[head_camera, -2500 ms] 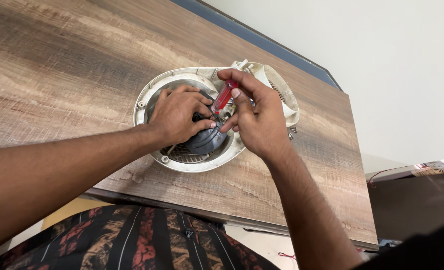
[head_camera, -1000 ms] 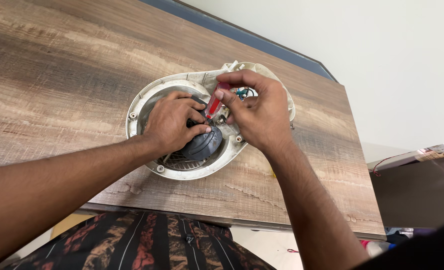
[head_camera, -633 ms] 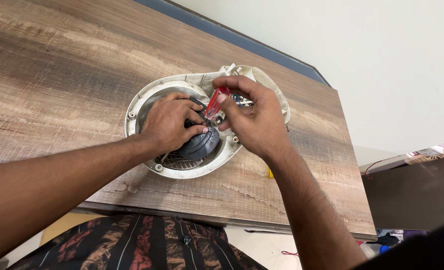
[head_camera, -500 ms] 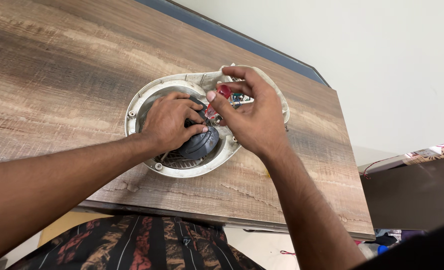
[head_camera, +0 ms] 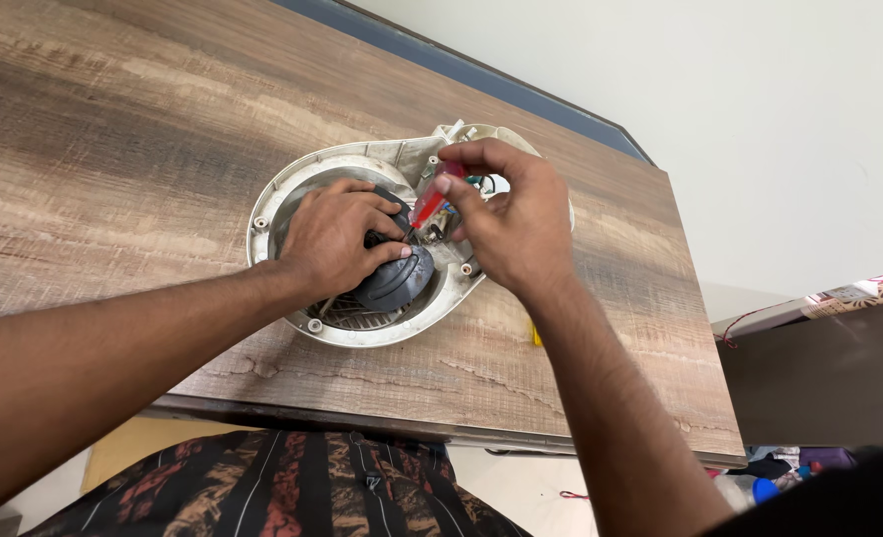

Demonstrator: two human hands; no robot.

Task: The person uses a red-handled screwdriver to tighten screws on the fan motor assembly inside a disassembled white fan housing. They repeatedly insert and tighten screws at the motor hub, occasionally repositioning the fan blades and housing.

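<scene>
Off-white fan housing [head_camera: 357, 333], frame centre on wooden table [head_camera: 113, 129]: left hand [head_camera: 337, 239] clamps dark motor hub [head_camera: 397, 278], right hand [head_camera: 511, 224] pinches red-handled screwdriver [head_camera: 427, 204]; fastener-work step, demanding steady tip seating.

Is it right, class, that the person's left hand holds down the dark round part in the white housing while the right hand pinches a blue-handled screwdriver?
Not quite. The head view shows the screwdriver in the right hand has a red handle, not blue. The left hand does rest on the dark round part in the white housing.

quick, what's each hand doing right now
left hand: closed on the dark motor hub
right hand: closed on a red-handled screwdriver
</scene>
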